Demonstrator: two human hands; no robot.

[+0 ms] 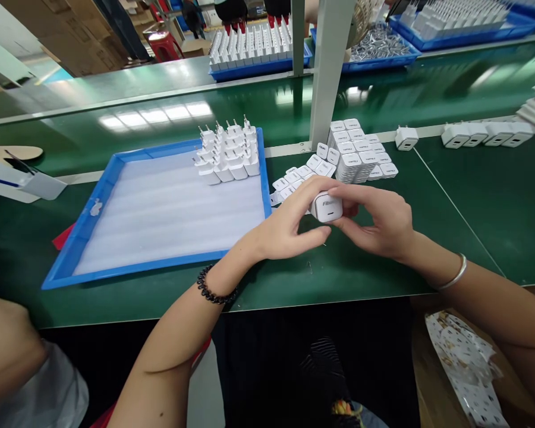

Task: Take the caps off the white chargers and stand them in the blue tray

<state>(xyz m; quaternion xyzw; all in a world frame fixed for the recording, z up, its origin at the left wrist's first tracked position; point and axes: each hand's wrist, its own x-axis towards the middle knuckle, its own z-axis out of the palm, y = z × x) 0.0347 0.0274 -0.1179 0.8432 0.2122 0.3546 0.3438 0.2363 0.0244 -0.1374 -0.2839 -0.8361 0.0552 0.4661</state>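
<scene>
A white wall charger (329,209), with a small port slot in its front face, is held between both hands above the front of the bench. My right hand (378,219) pinches it from the right with thumb and forefinger. Against its left and upper side lie the fingers of my left hand (289,223), partly hidden behind it; the left thumb sticks out below. Just behind the hands are loose white caps with printed lettering (294,178) and taller stacks of the same pieces (356,156). Finished-looking chargers with pins upward (232,154) fill the right back corner of a blue tray (160,261).
One charger (406,138) stands apart at the back, and a short row of several chargers (487,134) is farther right. A white post (332,65) rises behind the stacks. Beyond the divider are more filled blue trays (256,68). Another person's arm (9,351) is at left.
</scene>
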